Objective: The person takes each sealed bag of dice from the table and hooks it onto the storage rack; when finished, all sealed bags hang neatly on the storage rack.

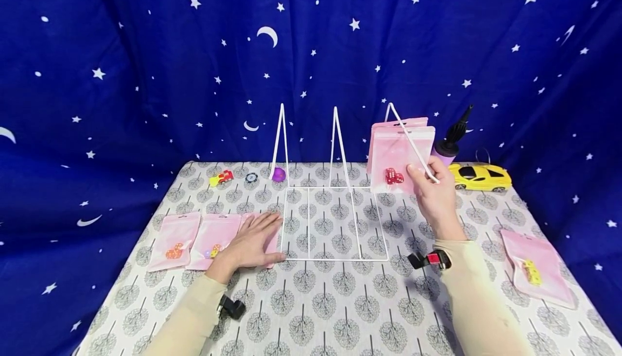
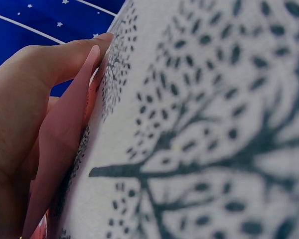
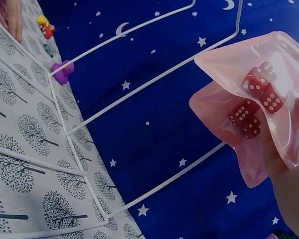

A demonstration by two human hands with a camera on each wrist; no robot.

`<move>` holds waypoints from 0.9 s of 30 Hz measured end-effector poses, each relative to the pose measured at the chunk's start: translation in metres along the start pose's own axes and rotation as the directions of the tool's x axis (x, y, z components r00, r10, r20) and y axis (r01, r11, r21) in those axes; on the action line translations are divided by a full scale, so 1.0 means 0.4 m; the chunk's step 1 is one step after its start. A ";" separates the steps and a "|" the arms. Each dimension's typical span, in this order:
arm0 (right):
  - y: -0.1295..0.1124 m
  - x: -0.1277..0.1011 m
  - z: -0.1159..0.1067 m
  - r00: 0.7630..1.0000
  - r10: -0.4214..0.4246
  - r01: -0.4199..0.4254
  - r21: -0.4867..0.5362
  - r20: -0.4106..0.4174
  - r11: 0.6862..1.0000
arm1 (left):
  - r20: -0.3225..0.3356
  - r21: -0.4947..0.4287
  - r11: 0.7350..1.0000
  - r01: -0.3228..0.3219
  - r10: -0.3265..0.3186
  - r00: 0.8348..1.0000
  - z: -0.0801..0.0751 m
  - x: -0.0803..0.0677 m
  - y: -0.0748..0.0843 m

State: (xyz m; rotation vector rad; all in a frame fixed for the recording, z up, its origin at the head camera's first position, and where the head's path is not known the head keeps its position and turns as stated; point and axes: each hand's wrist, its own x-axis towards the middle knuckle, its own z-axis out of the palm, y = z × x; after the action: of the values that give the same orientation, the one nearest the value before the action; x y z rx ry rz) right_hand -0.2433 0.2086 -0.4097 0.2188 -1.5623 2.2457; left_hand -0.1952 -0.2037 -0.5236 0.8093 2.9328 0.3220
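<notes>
- Two hands are working over a tree-patterned tablecloth (image 1: 311,302), in front of a starry blue backdrop (image 1: 146,75).
- The right hand (image 1: 434,194) is pinching a pink pouch of red dice (image 1: 396,156) and holding it upright against the right-most prong of the white wire rack (image 1: 335,221); the right wrist view is showing the dice (image 3: 254,107) bunched inside the pouch.
- The left hand (image 1: 252,242) is lying flat with straight fingers on a pink pouch (image 1: 272,237) just left of the rack's base, pressing it to the cloth.
- Two more pink pouches (image 1: 194,240) are lying beside that hand, each with small dice inside.
- Another pink pouch with yellow dice (image 1: 536,267) is sitting well apart at the right edge.
- A yellow toy car (image 1: 478,176) and a purple pump (image 1: 449,142) are standing behind the right hand.
</notes>
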 end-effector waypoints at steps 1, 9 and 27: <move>0.002 0.002 0.000 1.000 -0.002 0.002 0.005 0.001 1.000 | 0.000 -0.002 1.000 0.000 0.000 1.000 0.001 0.000 0.000; 0.028 0.024 0.002 0.999 -0.044 0.044 0.050 0.007 0.998 | -0.011 -0.014 1.000 -0.011 0.011 1.000 0.002 -0.001 0.002; 0.074 0.023 -0.015 0.997 0.067 -0.070 0.100 0.031 0.993 | -0.017 -0.008 1.000 -0.018 0.018 1.000 -0.002 -0.002 0.001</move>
State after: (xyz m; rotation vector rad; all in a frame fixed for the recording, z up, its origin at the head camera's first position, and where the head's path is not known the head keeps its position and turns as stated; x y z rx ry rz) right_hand -0.2630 0.2075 -0.4344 0.2293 -1.4927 2.3873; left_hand -0.1944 -0.2038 -0.5225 0.8359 2.9396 0.3432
